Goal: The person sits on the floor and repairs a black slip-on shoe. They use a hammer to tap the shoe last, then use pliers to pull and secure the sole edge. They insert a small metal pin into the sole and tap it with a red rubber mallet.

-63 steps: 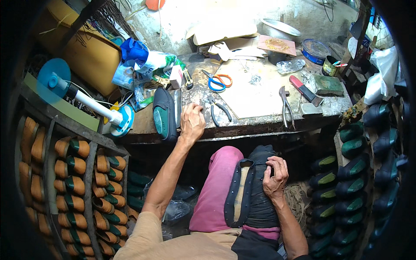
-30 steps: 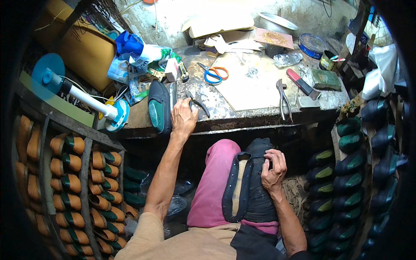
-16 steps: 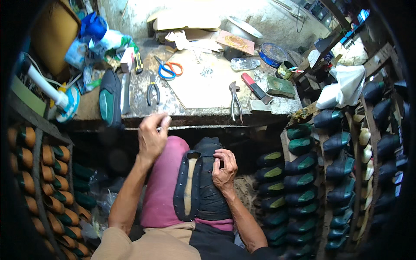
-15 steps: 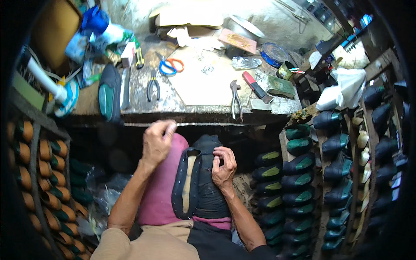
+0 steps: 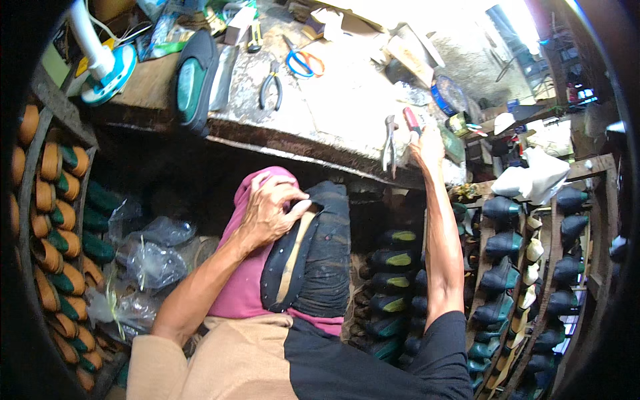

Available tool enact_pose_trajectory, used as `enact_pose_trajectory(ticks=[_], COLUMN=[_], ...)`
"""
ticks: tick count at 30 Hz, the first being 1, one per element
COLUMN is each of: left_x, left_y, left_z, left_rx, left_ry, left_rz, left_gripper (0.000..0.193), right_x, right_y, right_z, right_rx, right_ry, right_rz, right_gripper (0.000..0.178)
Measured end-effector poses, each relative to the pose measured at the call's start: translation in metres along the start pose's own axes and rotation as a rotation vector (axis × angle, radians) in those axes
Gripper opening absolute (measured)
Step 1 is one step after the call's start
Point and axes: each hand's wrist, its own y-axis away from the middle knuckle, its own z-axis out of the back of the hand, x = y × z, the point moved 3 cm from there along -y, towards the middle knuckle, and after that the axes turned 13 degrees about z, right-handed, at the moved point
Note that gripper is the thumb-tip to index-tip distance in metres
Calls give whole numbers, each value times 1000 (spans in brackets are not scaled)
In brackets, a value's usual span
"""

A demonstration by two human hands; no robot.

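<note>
The left hand (image 5: 270, 210) is down on the lap, fingers curled over the top edge of a dark shoe upper (image 5: 313, 250) that lies on the pink-clad knee (image 5: 250, 280), gripping it at its strap end. The tan lining of the upper shows just beside the thumb. Up at the workbench (image 5: 333, 113), the right hand (image 5: 427, 143) is stretched out to the front edge, closed around a red-handled tool (image 5: 412, 120) that pokes up above the fingers. Just left of that hand, a pair of pincers (image 5: 389, 143) lies at the bench edge, close to it but whether touching, hard to tell. Farther left on the bench sit pliers (image 5: 270, 90) and blue-and-orange scissors (image 5: 301, 61), well apart from both hands. Racks of shoe forms (image 5: 520, 267) stand right of the outstretched arm.
</note>
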Motion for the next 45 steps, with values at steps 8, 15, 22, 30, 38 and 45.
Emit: enact_pose_trajectory(ticks=[8,15,22,30,38,45], left_x=[13,2,-2,-4,-19,-28], left_y=[-5,-7,-6,-10,6,17], left_z=[19,13,7,-5,13,14], left_rx=[20,-2,-20,2,-28,-86], left_ry=[57,43,25,77,113,2], left_rz=[-35,-49,-70,-54,-112,-199], left_gripper=[25,25,24,22,13,8], right_x=[-40,-25,-58,3,-40,29], right_y=[-39,-18,94,157,118,147], right_z=[-43,46,53,-36,33,60], right_rx=[240,-240,-845,-1055,-539,-140], right_ry=[28,-289,-927,-1673,-528,-57], right_rz=[28,43,-789,-1042,-707,465], right_gripper=[75,61,14,37,26,59])
